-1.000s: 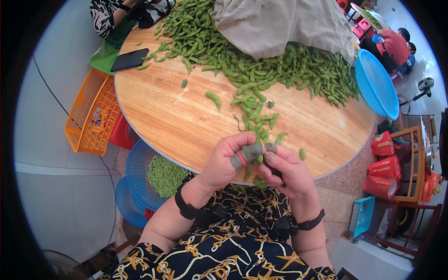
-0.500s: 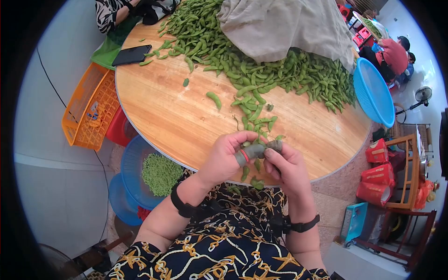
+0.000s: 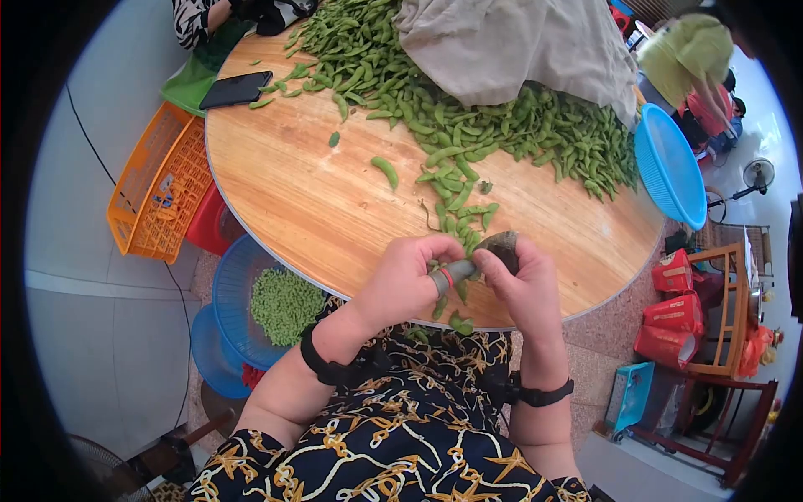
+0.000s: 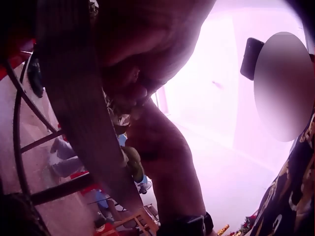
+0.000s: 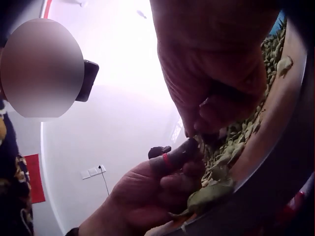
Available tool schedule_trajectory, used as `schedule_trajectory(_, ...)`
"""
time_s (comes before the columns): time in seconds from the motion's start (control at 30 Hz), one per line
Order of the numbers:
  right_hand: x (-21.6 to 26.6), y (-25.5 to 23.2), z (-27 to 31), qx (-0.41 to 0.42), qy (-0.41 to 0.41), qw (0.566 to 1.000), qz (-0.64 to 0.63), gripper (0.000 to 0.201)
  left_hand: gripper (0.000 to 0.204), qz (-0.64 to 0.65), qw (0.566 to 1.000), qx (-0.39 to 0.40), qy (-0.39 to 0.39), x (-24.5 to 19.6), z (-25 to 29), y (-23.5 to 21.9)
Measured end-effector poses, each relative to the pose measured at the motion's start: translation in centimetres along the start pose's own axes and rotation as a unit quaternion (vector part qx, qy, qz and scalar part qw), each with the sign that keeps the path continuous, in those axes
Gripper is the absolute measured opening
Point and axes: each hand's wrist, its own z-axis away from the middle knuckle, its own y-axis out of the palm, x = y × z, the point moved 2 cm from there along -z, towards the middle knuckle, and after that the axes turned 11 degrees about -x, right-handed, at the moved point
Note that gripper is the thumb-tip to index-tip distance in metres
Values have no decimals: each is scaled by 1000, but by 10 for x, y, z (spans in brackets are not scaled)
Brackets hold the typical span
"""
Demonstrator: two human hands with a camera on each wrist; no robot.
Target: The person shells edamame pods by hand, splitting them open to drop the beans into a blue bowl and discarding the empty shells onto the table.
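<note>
Wood-grain tabletop [image 3: 309,213] | green pods [image 3: 585,151] heaped along far side, loose trail [image 3: 458,199] running toward near edge | grey cloth [image 3: 514,50] over heap | left hand [image 3: 397,278] curled, grey cover [image 3: 462,269] on one digit | right hand [image 3: 525,283] curled, meeting left | pod gripped in either: can't tell, hidden

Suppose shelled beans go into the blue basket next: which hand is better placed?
Likely the left hand: the blue basket, with shelled beans inside, sits low on that side, beside the table. The right hand is farther from it.
</note>
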Motion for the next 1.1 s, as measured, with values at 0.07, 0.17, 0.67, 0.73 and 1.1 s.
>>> schedule_trajectory(0.07, -1, -1, -1, 6, 4, 1000, 24, 15, 8, 34, 998, 9, -56, 1, 0, -2)
schedule_trajectory(0.17, -5, -3, -1, 19, 39, 999, 7, 14, 6, 93, 989, 12, -116, 4, 0, -2)
schedule_trajectory(0.67, -1, -7, -1, 10, 136, 957, -255, 13, 17, 355, 916, 32, -184, 0, 2, -7)
schedule_trajectory(0.73, -1, -9, -3, -31, 115, 959, -258, 12, 17, 355, 917, 7, -182, -1, 2, -5)
schedule_trajectory(1.1, 4, 4, 12, -13, 204, 925, -320, 9, 31, -113, 928, -101, 340, -21, 12, 12)
